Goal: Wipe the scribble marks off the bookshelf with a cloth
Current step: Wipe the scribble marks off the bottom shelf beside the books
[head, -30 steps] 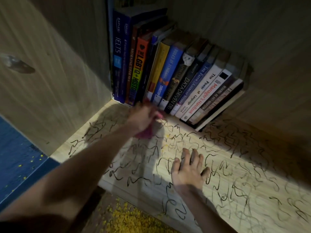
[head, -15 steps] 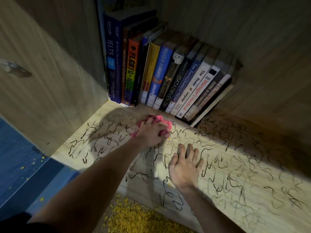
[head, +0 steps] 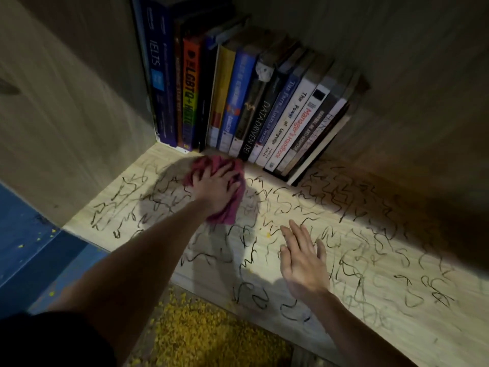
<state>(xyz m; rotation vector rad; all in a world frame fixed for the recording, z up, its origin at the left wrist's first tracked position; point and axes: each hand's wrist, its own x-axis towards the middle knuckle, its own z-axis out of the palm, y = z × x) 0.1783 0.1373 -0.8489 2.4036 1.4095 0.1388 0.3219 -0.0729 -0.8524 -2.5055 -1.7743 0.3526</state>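
A wood-grain side panel (head: 66, 115) of the bookshelf (head: 436, 128) is rising well to the left of the fingers (head: 292, 234) of the right hand (head: 304, 263), and a row of books (head: 264, 107) is standing against it, beyond the fingertips, the right-hand ones tilting. Bright light is falling on the shelf board (head: 397, 300) around the fingers and fading into deep shadow to their right. Back behind the wrist, a blue floor (head: 26, 260) and a yellow speckled mat (head: 211, 337) are showing.

Bare left hand (head: 216, 187), bare right hand (head: 304, 263), black sleeve (head: 50, 340)
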